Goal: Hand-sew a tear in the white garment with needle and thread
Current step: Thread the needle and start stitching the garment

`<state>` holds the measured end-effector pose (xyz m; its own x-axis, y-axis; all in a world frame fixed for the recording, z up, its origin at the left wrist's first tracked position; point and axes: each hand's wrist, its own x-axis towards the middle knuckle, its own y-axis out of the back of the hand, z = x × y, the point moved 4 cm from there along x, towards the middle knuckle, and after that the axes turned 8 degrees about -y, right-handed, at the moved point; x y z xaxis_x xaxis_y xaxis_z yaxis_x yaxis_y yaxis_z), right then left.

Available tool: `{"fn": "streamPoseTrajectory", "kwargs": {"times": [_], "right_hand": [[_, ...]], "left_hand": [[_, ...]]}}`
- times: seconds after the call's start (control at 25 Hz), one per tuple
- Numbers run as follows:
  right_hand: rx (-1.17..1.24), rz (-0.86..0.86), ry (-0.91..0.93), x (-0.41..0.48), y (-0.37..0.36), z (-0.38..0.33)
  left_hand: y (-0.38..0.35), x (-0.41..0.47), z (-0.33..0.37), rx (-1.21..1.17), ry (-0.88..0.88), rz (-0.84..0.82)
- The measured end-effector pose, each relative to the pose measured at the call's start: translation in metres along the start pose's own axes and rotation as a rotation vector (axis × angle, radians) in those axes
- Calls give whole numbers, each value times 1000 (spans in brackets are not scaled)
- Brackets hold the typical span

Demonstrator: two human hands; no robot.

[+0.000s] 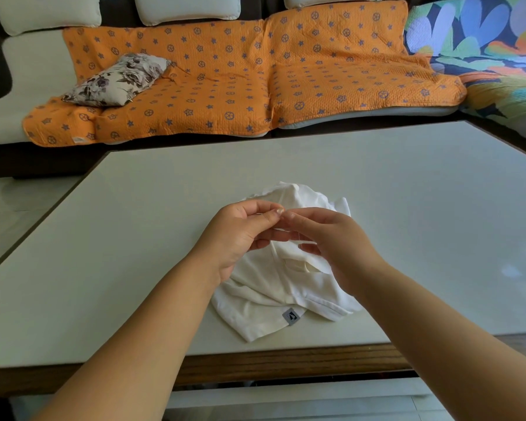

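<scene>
A crumpled white garment [271, 287] with a small grey label lies on the table [134, 238] near its front edge. Both hands hover just above it, fingertips meeting. My left hand [240, 235] pinches something very small between thumb and forefinger. My right hand [331, 241] has its fingers curled and pinches a thin white thread [299, 235] that runs down between the hands. The needle itself is too small to make out. An opening in the fabric shows just below my right hand's fingers.
The table is pale and glossy with a wooden front edge [286, 363]. Behind it stands a sofa with an orange patterned cover [240, 77], a floral pillow [119, 80] and a colourful blanket [483, 41] at the right.
</scene>
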<state>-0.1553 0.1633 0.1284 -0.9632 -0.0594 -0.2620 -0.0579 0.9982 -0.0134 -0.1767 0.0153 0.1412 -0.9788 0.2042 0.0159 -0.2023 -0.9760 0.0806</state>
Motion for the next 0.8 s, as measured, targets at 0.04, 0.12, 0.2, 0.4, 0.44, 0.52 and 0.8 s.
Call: {"fn": "streamPoseTrajectory", "kwargs": {"times": [0.04,0.12,0.2,0.4,0.44,0.52,0.8], "right_hand": [[18,-3,-15,2,1,1],[47,-1,-39,4,2,2],[52,19,-39,4,2,1],[-48,140,19,6,5,-1],[-58,154,30,6,5,-2],[-52,152,37,5,6,-3],[65,26,-56,6,9,-4]], "left_hand": [[-1,0,0,-1,3,-6],[-3,0,1,0,7,-17],[-4,0,0,3,13,-23],[-5,1,0,68,-2,-23],[-5,1,0,87,-12,-26],[-5,1,2,126,-35,-31],[-5,-1,3,175,-64,-72]]}}
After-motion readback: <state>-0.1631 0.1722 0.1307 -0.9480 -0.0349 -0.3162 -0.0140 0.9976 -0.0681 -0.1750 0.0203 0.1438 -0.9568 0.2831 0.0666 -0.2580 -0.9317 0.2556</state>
